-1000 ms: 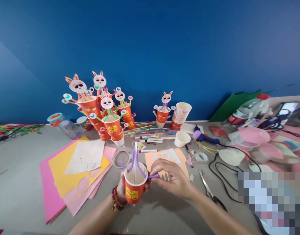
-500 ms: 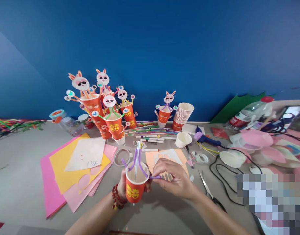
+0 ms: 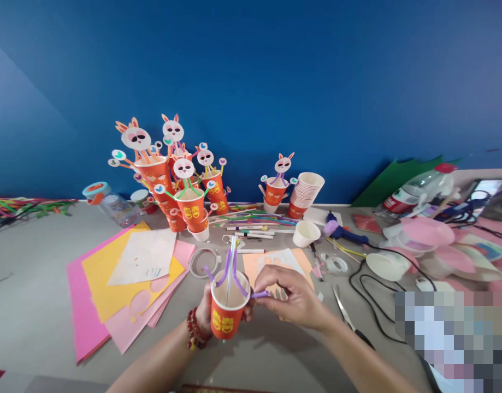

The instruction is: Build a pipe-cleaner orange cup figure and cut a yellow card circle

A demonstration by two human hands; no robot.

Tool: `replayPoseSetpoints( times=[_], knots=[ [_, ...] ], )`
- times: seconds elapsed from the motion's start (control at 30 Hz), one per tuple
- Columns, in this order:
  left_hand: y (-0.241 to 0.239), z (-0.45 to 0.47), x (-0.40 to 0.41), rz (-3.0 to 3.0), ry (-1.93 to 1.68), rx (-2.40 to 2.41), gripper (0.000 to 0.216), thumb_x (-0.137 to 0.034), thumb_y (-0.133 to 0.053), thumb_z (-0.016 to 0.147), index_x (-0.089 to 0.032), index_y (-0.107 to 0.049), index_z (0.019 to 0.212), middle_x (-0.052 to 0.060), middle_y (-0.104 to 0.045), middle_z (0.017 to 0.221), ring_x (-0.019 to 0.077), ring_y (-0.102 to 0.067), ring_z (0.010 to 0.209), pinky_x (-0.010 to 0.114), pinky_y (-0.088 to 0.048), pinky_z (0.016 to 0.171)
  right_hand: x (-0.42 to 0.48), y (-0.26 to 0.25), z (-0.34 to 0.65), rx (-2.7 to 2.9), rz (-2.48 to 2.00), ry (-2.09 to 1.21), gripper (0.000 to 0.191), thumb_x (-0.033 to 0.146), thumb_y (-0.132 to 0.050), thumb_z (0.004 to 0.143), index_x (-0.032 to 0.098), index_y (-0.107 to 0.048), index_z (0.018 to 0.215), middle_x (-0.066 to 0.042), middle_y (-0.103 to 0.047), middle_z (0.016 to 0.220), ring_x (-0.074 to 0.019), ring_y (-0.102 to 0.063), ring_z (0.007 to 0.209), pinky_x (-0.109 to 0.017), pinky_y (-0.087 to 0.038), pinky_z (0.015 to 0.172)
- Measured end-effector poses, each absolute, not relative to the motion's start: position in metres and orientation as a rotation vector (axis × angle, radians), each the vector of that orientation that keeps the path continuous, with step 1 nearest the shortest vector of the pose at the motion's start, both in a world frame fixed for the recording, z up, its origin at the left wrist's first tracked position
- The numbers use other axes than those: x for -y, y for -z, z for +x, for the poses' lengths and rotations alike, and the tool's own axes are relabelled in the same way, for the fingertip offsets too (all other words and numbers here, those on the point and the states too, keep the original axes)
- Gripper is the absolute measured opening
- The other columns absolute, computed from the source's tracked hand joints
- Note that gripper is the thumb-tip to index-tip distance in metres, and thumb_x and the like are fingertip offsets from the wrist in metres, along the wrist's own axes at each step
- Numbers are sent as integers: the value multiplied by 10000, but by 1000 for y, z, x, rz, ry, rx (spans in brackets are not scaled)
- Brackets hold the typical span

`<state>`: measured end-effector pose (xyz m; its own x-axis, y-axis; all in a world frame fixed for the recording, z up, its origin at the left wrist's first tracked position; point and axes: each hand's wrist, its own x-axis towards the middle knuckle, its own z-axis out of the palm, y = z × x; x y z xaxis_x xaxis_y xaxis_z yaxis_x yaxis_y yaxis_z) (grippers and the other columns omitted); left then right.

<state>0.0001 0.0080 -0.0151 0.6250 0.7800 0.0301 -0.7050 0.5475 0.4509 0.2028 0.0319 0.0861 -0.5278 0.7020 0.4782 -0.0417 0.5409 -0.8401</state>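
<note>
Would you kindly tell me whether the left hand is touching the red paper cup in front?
Touching: the head view shows the left hand around the red paper cup, pressed to one side with fingertips showing at the other.

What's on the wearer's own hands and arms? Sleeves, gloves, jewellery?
Left hand: ungloved, with dark-red beaded strands round the wrist and a yellowish bit among them. Right hand: ungloved, no wristwear visible. Both forearms are bare as far as the view shows; no sleeves.
</note>
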Motion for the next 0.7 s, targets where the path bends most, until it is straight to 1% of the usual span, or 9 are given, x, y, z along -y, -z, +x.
replayPoseSetpoints(
  times=[0.17,0.3,0.37,0.5,0.7],
  knots=[
    [15,1,-7,415,-896,-155,613,-676,-566,804,-109,-669,1014,108,-704,805,226,-649,676,318,-442,616,-37,-85,202,1903,-492,-1042,34,224,-700,884,197,-687,898,-49,-701,820,-165,-657,785,-289,-514,724],
    [11,3,-7,415,-879,-128,613,-664,-525,840,-93,-680,999,118,-713,790,237,-661,696,324,-454,630,-41,-87,203,1947,-406,-959,22,219,-696,884,216,-687,904,-70,-710,904,-189,-663,877,-334,-519,789],
    [10,4,-7,426,-885,-123,636,-686,-545,815,-93,-681,998,114,-710,781,236,-657,699,323,-453,630,-42,-88,203,1977,-382,-958,22,221,-679,898,220,-680,920,-73,-718,929,-193,-667,899,-352,-519,812],
    [12,4,-4,445,-901,-113,706,-728,-614,738,-105,-673,1066,108,-714,817,237,-656,717,318,-454,638,-44,-86,204,2014,-388,-988,43,199,-674,905,217,-657,941,-66,-732,923,-190,-672,910,-353,-516,835],
    [13,4,-5,397,-844,-73,691,-726,-606,751,-111,-690,1054,115,-710,895,220,-652,738,298,-445,644,-44,-85,202,2014,-388,-958,62,188,-663,912,219,-655,965,-64,-734,925,-188,-675,917,-345,-521,838]
  ],
)
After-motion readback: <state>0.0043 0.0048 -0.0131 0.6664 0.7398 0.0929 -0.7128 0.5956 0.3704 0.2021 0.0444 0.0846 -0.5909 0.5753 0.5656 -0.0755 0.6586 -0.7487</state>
